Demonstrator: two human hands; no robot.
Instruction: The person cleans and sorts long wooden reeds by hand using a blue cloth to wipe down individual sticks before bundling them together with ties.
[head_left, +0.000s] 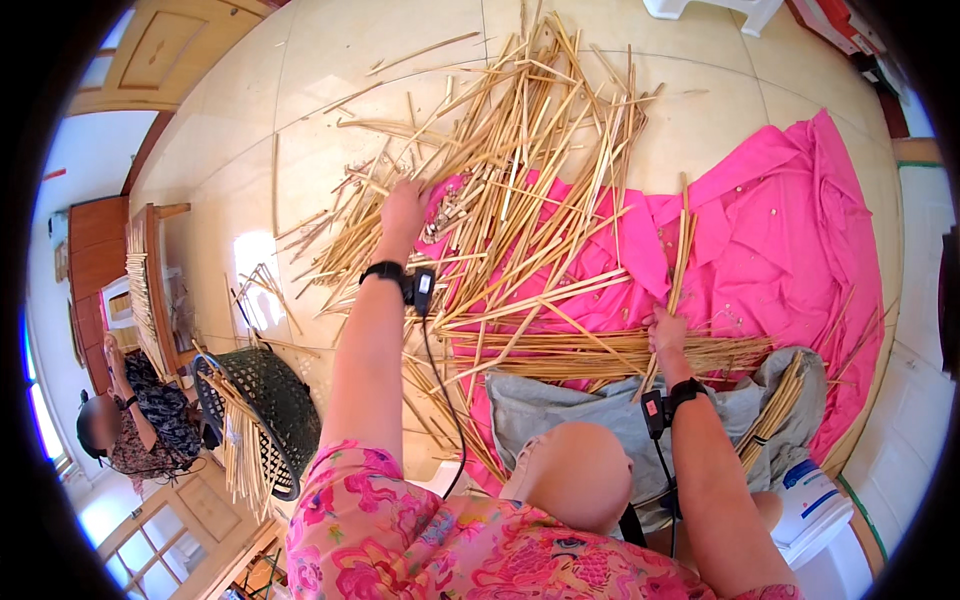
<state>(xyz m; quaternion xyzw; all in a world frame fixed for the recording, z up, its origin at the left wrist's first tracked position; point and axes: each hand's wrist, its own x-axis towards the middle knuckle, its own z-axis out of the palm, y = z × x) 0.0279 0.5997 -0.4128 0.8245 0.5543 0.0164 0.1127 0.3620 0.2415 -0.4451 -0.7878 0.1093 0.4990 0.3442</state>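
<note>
A large loose heap of dry straw-coloured stalks (520, 180) spreads over the tiled floor and onto a bright pink cloth (790, 220). My left hand (403, 212) reaches to the left side of this heap and touches it; its fingertips are partly hidden, so I cannot tell their grip. My right hand (667, 330) is closed round a small bunch of stalks (684, 245), which points away from me. Below that hand, a neater row of stalks (580, 355) lies crosswise on the cloth's near part, beside a grey cloth (540, 410) by my knee.
At the left, a dark woven basket (290, 400) holds more stalks. Beyond it another person (150, 420) sits by a wooden bench (155, 290). A tied bundle of stalks (772, 410) rests on the grey cloth, near a white bucket (810, 510). A white stool (715, 10) stands far off.
</note>
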